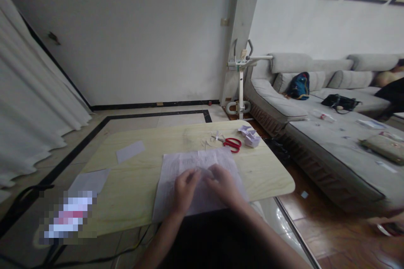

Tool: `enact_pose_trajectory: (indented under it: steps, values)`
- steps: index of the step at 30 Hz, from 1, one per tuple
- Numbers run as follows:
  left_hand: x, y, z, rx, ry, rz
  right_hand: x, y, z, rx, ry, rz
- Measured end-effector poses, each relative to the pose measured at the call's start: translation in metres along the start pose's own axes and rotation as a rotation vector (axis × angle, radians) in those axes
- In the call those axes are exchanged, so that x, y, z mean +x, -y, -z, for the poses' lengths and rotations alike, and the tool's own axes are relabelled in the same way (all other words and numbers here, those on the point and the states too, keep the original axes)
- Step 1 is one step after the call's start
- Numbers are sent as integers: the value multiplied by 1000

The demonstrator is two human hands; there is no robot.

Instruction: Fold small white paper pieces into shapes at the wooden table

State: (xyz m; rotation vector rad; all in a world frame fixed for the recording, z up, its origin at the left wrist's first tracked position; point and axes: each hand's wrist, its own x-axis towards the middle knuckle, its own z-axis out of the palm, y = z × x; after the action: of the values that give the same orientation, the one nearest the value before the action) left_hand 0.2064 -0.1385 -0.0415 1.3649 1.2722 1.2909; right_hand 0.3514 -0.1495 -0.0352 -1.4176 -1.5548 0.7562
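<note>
A small piece of paper (pixel 205 172) is pinched between my two hands, above a large printed sheet (pixel 170 168) spread on the wooden table. My left hand (pixel 186 187) closes on the piece's left side. On the other side, my right hand (pixel 222 180) has its fingers bent round the paper. Beyond the sheet lie red-handled scissors (pixel 232 144), with thin paper scraps (pixel 208 143) beside their blades. Folded paper shapes (pixel 251 136) stand near the table's far right corner.
The pale wooden table (pixel 268 176) carries a white paper (pixel 130 151) and another sheet (pixel 90 180) at its left. A pixelated bright object (pixel 69 214) sits at the left corner. To the right are a grey sofa (pixel 334 151) and an exercise machine (pixel 241 80). Cables (pixel 110 256) run below the table.
</note>
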Motion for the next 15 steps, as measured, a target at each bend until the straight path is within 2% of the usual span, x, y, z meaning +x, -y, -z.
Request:
enact_pose_trajectory:
  steps: [7,15]
  values:
    - [0,0,1,12,-6,-1,0,1,-9,154,72,-188]
    - [-1,-1,0,21,-17,-2,-2,-1,-11,9,-3,-92]
